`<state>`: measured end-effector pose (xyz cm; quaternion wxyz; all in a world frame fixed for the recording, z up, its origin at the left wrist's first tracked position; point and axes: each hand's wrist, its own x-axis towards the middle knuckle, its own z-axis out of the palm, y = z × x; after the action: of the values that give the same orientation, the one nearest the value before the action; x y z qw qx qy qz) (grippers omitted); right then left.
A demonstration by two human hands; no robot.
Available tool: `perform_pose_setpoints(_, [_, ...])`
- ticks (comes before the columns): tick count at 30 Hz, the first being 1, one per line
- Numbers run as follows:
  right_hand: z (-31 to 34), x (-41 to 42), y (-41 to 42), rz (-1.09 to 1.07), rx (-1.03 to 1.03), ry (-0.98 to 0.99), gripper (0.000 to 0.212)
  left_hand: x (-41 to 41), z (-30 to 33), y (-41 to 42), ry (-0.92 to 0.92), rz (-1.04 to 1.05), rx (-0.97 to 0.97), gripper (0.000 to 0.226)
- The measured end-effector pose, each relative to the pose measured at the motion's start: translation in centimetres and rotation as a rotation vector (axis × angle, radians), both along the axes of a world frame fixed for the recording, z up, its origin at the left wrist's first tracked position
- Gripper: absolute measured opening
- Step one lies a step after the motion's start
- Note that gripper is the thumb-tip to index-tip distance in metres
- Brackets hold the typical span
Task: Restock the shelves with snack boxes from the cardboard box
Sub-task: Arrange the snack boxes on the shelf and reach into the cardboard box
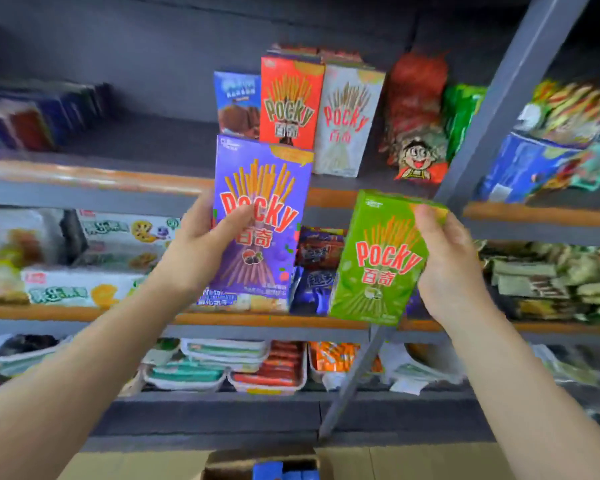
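Snack boxes fill both hands in front of a set of grey shop shelves. Seen from the person's head, the left hand (201, 244) holds a purple Pocky box (262, 216) upright, its grip wrapped round the box's left edge with the thumb pressed across the printed front. The right hand (444, 261) holds a green Pocky box (378, 261) a little lower and tilted slightly, thumb on the front near the top right corner and the other fingers hidden behind it.

On the upper shelf (94, 188), just above and behind the purple box, stand a red Pocky box (290, 102) and a white Pocky box (349, 121) side by side, facing out, with a blue snack box (238, 102) to their left. To the right of the white box sits a red snack bag (414, 123). Much of that shelf to the left looks bare, though the view is blurred there.

At the bottom edge, the open cardboard box (260, 462) shows blue packs inside.

To do this step well, the purple box probably should go up first, lifted clear of the shelf's front lip, then set down upright beside the matching boxes with its front facing out. Sliding it in gently should avoid toppling the red and white boxes. The green box likely follows, squared to the same row.
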<state>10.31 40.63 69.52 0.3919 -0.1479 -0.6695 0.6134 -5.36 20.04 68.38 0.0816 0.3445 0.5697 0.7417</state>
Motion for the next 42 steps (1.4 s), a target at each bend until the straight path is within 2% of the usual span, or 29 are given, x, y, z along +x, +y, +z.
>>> perform_pose_setpoints(2, [2.6, -0.4, 0.7, 0.008, 0.006, 0.066, 0.030, -0.7, 2.9, 1.2, -0.044, -0.014, 0.078, 0.013])
perform_pose_setpoints(5, [6.1, -1.6, 1.7, -0.017, 0.015, 0.169, 0.020, -2.2, 6.9, 3.2, 0.005, -0.066, 0.122, 0.015])
perform_pose_setpoints(8, [8.6, -3.2, 2.1, -0.031, 0.024, 0.211, 0.020, -4.6, 9.3, 5.3, 0.060, -0.033, 0.112, 0.010])
perform_pose_setpoints(12, [10.7, -5.8, 2.8, -0.101, 0.029, 0.226, 0.021, -8.2, 9.9, 8.0, -0.006, -0.021, 0.075, 0.007])
perform_pose_setpoints(16, [12.0, -8.6, 3.7, -0.140, 0.029, 0.243, 0.024, -11.1, 8.6, 9.1, -0.013, 0.020, -0.103, 0.020])
perform_pose_setpoints(19, [12.4, -10.4, 4.5, -0.208, 0.084, 0.230, 0.026, -12.4, 8.1, 8.9, 0.178, 0.108, -0.293, 0.025])
perform_pose_setpoints(22, [12.2, -12.1, 5.4, -0.280, 0.156, 0.215, 0.024, -12.9, 8.1, 8.8, 0.473, 0.257, -0.483, 0.046])
perform_pose_setpoints(25, [10.5, -13.4, 6.5, -0.291, 0.208, 0.147, 0.005, -12.7, 7.6, 8.9, 0.539, 0.254, -0.597, 0.087])
perform_pose_setpoints(26, [9.6, -13.7, 6.8, -0.269, 0.242, 0.075, 0.010, -12.6, 7.3, 9.0, 0.532, 0.245, -0.641, 0.095])
perform_pose_setpoints(27, [8.7, -13.9, 7.1, -0.218, 0.262, -0.007, 0.028, -12.6, 7.0, 9.1, 0.528, 0.248, -0.688, 0.096])
perform_pose_setpoints(29, [7.2, -13.8, 7.3, -0.150, 0.262, -0.145, 0.069, -12.8, 6.6, 9.3, 0.540, 0.282, -0.770, 0.085])
perform_pose_setpoints(30, [6.7, -13.6, 7.5, -0.158, 0.275, -0.192, 0.084, -12.9, 6.6, 9.3, 0.541, 0.294, -0.795, 0.078])
perform_pose_setpoints(31, [6.3, -13.5, 7.7, -0.173, 0.299, -0.235, 0.090, -13.1, 6.6, 9.4, 0.531, 0.296, -0.819, 0.072])
perform_pose_setpoints(32, [6.1, -13.4, 8.0, -0.183, 0.312, -0.273, 0.086, -13.2, 6.7, 9.5, 0.519, 0.291, -0.843, 0.066])
perform_pose_setpoints(34, [6.1, -13.4, 8.3, -0.171, 0.327, -0.359, 0.060, -13.3, 6.8, 9.6, 0.522, 0.297, -0.903, 0.058])
perform_pose_setpoints(36, [6.0, -13.5, 8.2, -0.173, 0.360, -0.433, 0.045, -13.1, 6.8, 9.6, 0.619, 0.368, -1.008, 0.054])
perform_pose_setpoints(39, [5.6, -13.9, 7.6, -0.186, 0.490, -0.491, 0.045, -12.9, 6.4, 9.7, 0.748, 0.465, -1.070, 0.048])
perform_pose_setpoints(42, [5.2, -14.4, 7.2, -0.187, 0.581, -0.538, 0.048, -12.6, 6.3, 10.0, 0.698, 0.425, -1.026, 0.043])
